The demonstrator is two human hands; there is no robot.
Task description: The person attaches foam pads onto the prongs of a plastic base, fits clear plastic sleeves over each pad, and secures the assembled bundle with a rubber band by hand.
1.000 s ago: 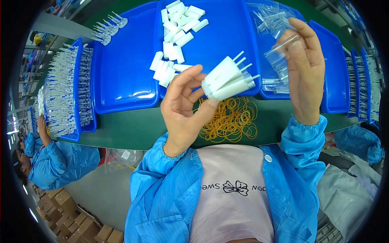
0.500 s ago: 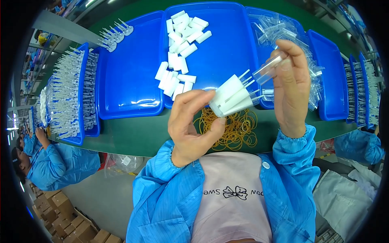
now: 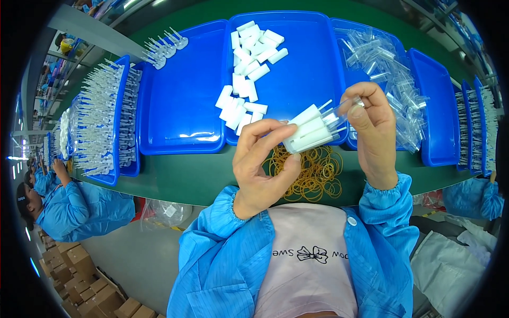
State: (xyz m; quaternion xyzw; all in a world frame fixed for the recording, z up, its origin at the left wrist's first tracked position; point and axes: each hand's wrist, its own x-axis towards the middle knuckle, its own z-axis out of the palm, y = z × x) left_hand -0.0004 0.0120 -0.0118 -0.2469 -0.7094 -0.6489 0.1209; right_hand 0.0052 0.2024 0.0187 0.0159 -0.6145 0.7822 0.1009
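My left hand [image 3: 262, 167] is closed on a white pronged holder [image 3: 309, 132], its thumb below and fingers above. White rectangular sleeves cover most of the holder's prongs, and thin prong tips stick out at the upper right. Between the thumb and fingers of my right hand [image 3: 377, 138] is a clear plastic tube [image 3: 339, 109]. The tube's free end overlaps the prong tips; whether it encloses one I cannot tell. Loose rubber bands [image 3: 315, 175] lie on the green table just beyond my chest, partly behind my left hand.
White sleeves [image 3: 241, 87] lie in the middle blue tray [image 3: 302, 63]. Clear tubes [image 3: 392, 79] fill the tray to its right. Pronged holders [image 3: 164, 50] stand in the left tray [image 3: 180, 106], and racks of them [image 3: 101, 122] line the far left. A co-worker [image 3: 79, 201] sits at left.
My right hand has come down and nearer to the holder, bringing the clear tube onto the prong tips. My left hand still grips the holder, which is tilted flatter.
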